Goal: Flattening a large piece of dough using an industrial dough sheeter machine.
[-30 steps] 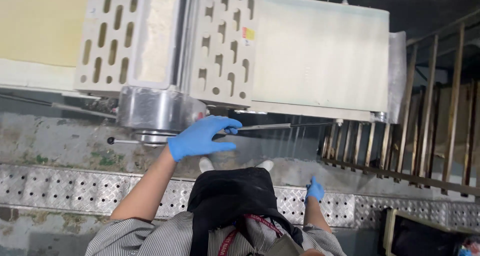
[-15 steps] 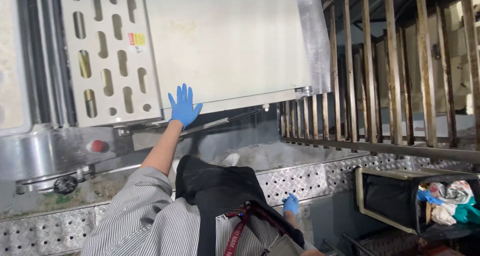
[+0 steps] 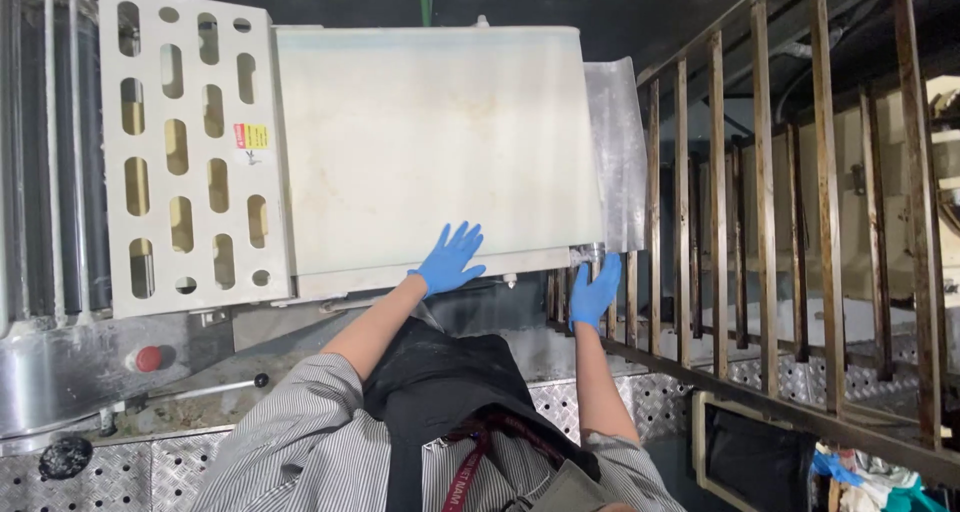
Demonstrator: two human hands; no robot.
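Both my hands wear blue gloves. My left hand point(image 3: 448, 260) lies flat, fingers spread, on the near edge of a wide cream conveyor belt point(image 3: 430, 142) of a dough-sheeting machine. My right hand point(image 3: 595, 294) reaches to the belt's near right corner, by the end roller and a metal end plate point(image 3: 618, 152); its fingers are extended and hold nothing. My striped sleeves and black apron fill the bottom of the view.
A cream guard with oval slots point(image 3: 185, 152) covers the rollers to the left, with a red button point(image 3: 148, 358) and a lever point(image 3: 215, 387) below. A rusty metal rack point(image 3: 780, 202) stands right. Chequer-plate flooring point(image 3: 100, 477) runs underneath; a dark bin point(image 3: 760, 452) sits at lower right.
My view has shifted right along the machine. My left hand slid right along the belt's edge, and my right hand rose from beside my hip to the belt's right corner.
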